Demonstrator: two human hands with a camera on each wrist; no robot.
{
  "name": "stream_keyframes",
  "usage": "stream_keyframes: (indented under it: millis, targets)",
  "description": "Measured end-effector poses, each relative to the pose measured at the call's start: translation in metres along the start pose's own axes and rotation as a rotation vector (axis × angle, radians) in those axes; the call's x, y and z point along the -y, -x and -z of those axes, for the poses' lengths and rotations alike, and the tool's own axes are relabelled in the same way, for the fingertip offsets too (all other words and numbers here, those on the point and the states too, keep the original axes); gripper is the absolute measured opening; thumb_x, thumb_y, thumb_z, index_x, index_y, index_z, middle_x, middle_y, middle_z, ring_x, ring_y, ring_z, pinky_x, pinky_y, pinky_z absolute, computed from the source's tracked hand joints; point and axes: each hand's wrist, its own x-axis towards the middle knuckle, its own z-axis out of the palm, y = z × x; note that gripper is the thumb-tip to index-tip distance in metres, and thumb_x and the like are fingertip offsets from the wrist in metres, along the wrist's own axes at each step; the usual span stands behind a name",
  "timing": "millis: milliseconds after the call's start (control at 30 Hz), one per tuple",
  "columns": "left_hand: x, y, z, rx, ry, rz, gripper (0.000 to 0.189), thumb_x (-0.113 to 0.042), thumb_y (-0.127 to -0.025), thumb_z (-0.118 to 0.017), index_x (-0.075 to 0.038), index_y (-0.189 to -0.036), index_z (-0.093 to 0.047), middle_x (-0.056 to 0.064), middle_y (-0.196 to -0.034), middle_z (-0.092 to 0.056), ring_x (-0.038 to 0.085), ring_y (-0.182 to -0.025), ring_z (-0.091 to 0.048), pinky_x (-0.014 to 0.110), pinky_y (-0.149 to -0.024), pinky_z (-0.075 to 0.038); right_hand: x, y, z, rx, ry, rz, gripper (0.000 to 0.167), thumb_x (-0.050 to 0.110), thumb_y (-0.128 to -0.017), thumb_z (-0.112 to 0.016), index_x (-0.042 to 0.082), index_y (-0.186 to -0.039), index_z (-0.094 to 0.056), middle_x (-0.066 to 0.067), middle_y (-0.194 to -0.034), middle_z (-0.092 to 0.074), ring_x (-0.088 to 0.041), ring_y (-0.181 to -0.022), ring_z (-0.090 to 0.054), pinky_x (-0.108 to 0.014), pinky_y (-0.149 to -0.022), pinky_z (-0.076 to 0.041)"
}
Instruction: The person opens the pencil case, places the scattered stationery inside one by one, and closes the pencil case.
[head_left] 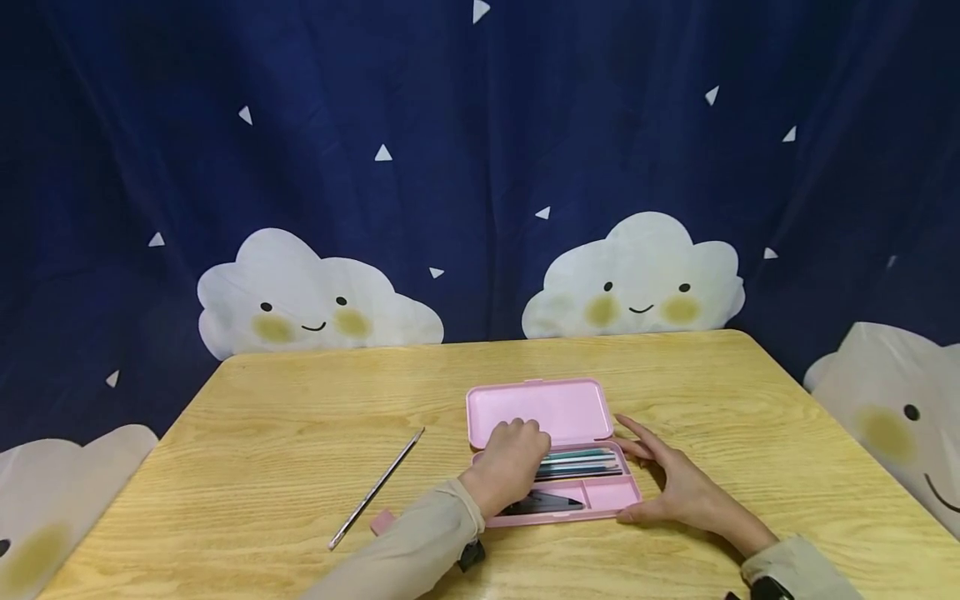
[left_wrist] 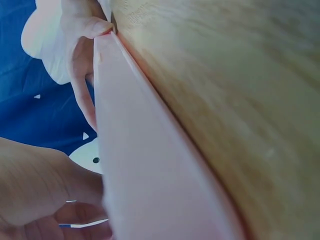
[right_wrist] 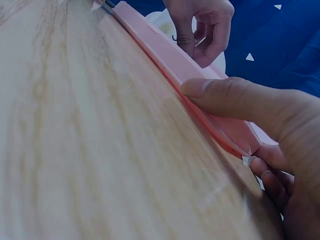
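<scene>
A pink pencil case lies on the table with its lid folded back behind it. Several pencils fill its rear compartment, and a dark pointed item lies in the front one. My left hand reaches down into the left part of the case with bent fingers. Its fingertips are hidden behind the case wall, so I cannot tell what they hold. At the right end, my right hand grips the case, thumb on the front corner and fingers around the back, as the right wrist view also shows.
To the left of the case, a silvery pencil lies slantwise on the wooden table. A small pink block, partly covered by the left sleeve, is close by. A dark blue curtain with clouds hangs behind the table.
</scene>
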Motion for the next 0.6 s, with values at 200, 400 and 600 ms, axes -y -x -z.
stream_keyframes:
  millis: [200, 400, 600]
  targets:
    - [-0.0009, 0.0, -0.0003, -0.007, 0.015, 0.002, 0.009, -0.008, -0.077, -0.075, -0.016, -0.076, -0.07, -0.001, -0.071, -0.06, 0.014, -0.067, -0.06, 0.03, -0.056, -0.048, 0.0008, -0.0002, -0.0003, 0.0, -0.004, -0.001, 0.113, 0.01, -0.065, -0.089, 0.003, -0.152, -0.017, -0.026, -0.137, -0.049, -0.004, -0.128, -0.044, -0.01, -0.1, -0.032]
    - [-0.0023, 0.0012, -0.0007, 0.0, -0.002, 0.001, 0.008, -0.009, -0.076, -0.076, -0.016, -0.077, -0.07, -0.001, -0.071, -0.061, 0.013, -0.067, -0.061, 0.029, -0.056, -0.049, -0.0004, 0.0006, -0.0009, 0.005, -0.004, -0.004, 0.113, 0.009, -0.066, -0.088, 0.002, -0.152, -0.016, -0.027, -0.138, -0.048, -0.003, -0.128, -0.044, -0.01, -0.099, -0.032]
    - [-0.002, 0.0012, -0.0013, -0.008, -0.007, -0.014, 0.008, -0.009, -0.077, -0.076, -0.016, -0.079, -0.071, -0.001, -0.073, -0.062, 0.013, -0.068, -0.061, 0.028, -0.057, -0.049, -0.0011, 0.0001, -0.0003, 0.003, -0.004, -0.011, 0.113, 0.009, -0.066, -0.088, 0.003, -0.152, -0.016, -0.027, -0.139, -0.047, -0.003, -0.128, -0.044, -0.01, -0.099, -0.033]
